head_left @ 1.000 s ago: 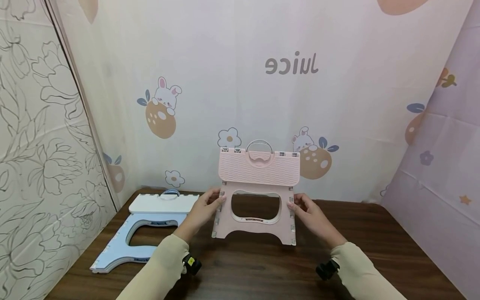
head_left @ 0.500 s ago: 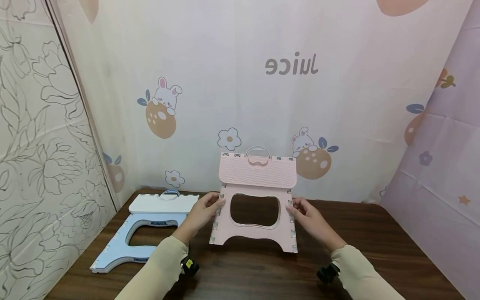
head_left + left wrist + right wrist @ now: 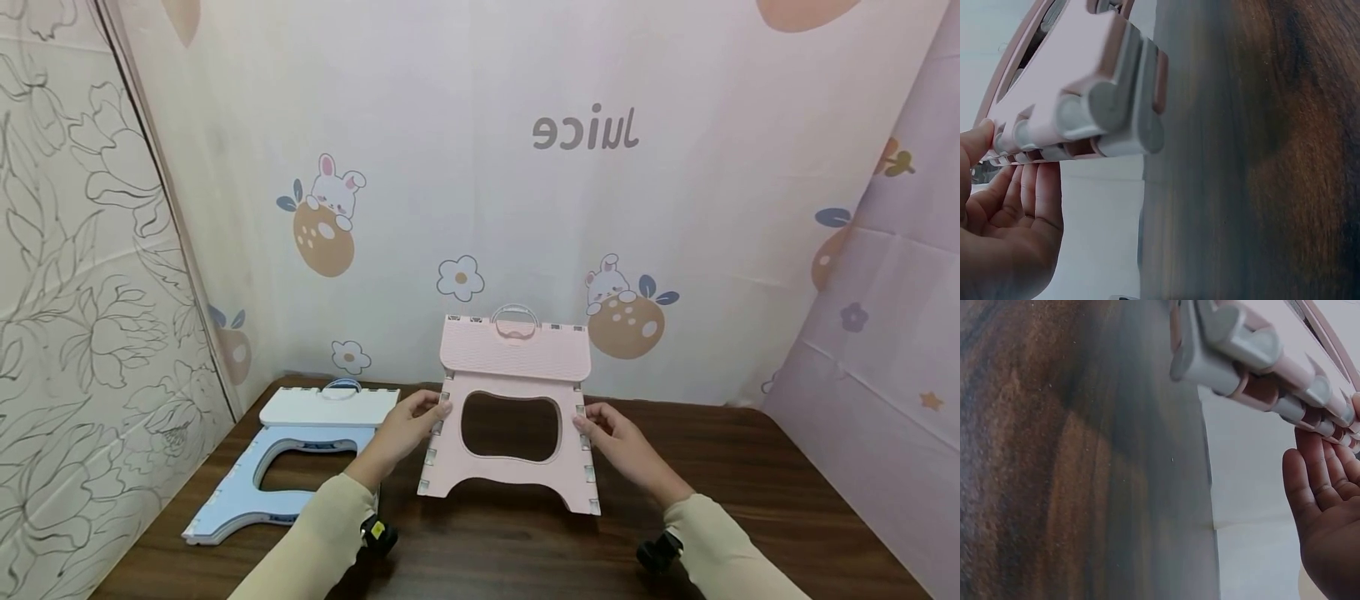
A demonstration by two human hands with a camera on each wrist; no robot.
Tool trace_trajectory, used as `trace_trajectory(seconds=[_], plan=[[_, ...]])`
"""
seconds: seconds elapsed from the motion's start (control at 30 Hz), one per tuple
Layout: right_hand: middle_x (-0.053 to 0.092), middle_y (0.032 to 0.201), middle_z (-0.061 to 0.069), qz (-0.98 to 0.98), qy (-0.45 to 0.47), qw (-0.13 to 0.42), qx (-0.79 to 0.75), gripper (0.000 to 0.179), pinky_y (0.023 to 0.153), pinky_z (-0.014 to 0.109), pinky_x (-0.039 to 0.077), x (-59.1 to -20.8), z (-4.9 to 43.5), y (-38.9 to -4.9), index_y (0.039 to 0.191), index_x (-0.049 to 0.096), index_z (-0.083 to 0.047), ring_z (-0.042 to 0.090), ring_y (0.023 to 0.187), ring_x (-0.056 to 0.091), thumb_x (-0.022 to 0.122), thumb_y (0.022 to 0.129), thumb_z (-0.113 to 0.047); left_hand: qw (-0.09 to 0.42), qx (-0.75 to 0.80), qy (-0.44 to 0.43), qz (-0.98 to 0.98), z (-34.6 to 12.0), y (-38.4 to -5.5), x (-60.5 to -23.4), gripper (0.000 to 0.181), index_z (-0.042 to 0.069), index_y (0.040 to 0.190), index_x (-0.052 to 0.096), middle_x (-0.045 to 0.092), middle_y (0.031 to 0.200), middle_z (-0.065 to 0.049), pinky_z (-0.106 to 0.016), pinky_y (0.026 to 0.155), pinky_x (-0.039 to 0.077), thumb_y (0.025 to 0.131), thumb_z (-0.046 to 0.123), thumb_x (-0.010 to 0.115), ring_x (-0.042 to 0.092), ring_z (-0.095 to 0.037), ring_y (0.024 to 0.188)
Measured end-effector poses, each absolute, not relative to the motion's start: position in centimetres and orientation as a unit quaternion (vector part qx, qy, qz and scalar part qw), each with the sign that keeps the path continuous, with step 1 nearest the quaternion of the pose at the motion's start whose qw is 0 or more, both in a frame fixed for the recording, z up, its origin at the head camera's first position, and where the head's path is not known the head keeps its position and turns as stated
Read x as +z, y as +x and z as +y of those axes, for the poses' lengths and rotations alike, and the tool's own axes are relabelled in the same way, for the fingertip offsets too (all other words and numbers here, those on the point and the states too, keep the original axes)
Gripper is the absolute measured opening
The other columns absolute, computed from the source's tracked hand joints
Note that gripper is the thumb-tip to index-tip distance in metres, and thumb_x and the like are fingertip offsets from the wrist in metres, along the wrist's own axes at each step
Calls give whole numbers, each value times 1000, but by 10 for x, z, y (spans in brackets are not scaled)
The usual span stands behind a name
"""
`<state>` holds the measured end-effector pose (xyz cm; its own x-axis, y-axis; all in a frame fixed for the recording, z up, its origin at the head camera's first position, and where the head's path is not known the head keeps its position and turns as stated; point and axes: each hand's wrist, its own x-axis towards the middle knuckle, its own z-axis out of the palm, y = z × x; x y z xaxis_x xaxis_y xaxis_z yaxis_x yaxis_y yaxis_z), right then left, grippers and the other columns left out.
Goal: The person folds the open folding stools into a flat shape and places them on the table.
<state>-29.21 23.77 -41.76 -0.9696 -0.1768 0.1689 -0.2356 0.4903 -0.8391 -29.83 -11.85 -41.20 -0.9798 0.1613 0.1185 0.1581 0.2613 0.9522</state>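
Note:
A pink folding stool, folded flat, is held up in front of the person with its wire-like handle at the top. My left hand pinches its left edge, thumb on the near face and fingers behind. On the opposite edge my right hand grips in the same way. In the left wrist view, the hinged side of the stool hangs above the tabletop. Grey hinge knuckles run along the stool in the right wrist view, where the fingers lie against its far side.
A blue and white folding stool, also flat, lies on the dark wooden table to the left. Behind the table hangs a printed curtain with rabbits and fruit; a floral one stands at the left.
Both hands have lowered the pink stool slightly, and its bottom edge has come nearer the person. The blue and white stool stays in place.

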Motion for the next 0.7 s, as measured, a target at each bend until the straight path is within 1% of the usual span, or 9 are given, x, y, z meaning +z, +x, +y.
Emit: trace_trajectory(seconds=[0.17, 0.37, 0.43, 0.6, 0.7], plan=[[59, 107, 7, -862, 110, 17, 494, 49, 86, 44, 49, -420, 238, -291, 125, 55, -5, 21, 96, 56, 58, 101, -47, 6, 595, 90, 799, -118, -298, -414, 45, 8, 124, 64, 62, 107, -6, -38, 82, 55, 98, 45, 64, 62, -18, 94], [60, 104, 8, -861, 113, 17, 496, 45, 86, 45, 49, -421, 238, -290, 122, 57, -4, 22, 94, 56, 58, 101, -44, 9, 587, 79, 805, -118, -299, -420, 47, 9, 123, 64, 61, 106, -6, -39, 82, 54, 97, 48, 63, 61, -18, 93], [60, 102, 8, -860, 115, 14, 496, 42, 85, 43, 49, -418, 236, -287, 121, 57, -2, 22, 93, 55, 58, 102, -40, 8, 585, 79, 807, -118, -298, -421, 48, 8, 122, 65, 61, 106, -5, -40, 83, 54, 97, 49, 63, 61, -18, 94], [60, 102, 8, -859, 122, 0, 496, 35, 85, 44, 50, -407, 231, -274, 121, 56, 2, 21, 93, 55, 57, 104, -29, 9, 580, 79, 811, -119, -295, -420, 45, 8, 120, 65, 62, 103, -5, -40, 81, 54, 97, 47, 63, 61, -18, 90], [60, 103, 8, -858, 121, -7, 499, 35, 88, 49, 49, -407, 230, -272, 120, 56, 2, 22, 94, 56, 57, 105, -28, 10, 576, 81, 813, -119, -293, -419, 43, 8, 120, 66, 62, 103, -5, -42, 81, 54, 98, 45, 63, 61, -19, 89]])
